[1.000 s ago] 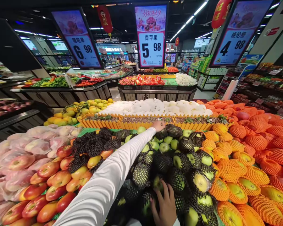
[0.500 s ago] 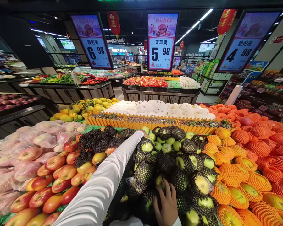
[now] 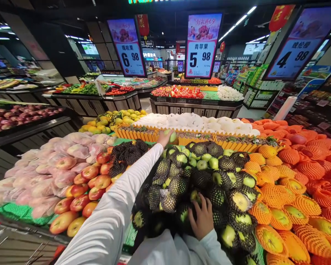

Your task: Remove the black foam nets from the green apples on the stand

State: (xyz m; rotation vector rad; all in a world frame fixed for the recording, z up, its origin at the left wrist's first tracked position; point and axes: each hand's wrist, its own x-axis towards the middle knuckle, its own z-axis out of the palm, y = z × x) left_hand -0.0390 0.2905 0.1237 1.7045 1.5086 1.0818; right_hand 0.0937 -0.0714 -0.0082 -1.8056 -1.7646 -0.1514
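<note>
My left hand (image 3: 163,138) reaches far over the display, closed on a green apple (image 3: 170,137) raised above the pile. Its white sleeve crosses the left side of the pile. Lower down, my right hand (image 3: 203,218) lies with fingers apart on the netted apples, its fingertips touching a green apple (image 3: 195,196). Around both hands are green apples in black foam nets (image 3: 178,186). Several bare green apples (image 3: 202,164) sit near the back of the pile.
Red-yellow apples (image 3: 89,172) and bagged pale fruit (image 3: 77,151) lie left. Oranges in orange nets (image 3: 276,198) fill the right. A yellow fence planter (image 3: 182,138) borders the back, before white-netted fruit (image 3: 195,121). Price screens (image 3: 203,46) hang above. A cart (image 3: 13,246) stands lower left.
My left hand has lifted slightly, and the green apple in it now shows above the pile. My right hand stays on the netted apples. The whole view has shifted.
</note>
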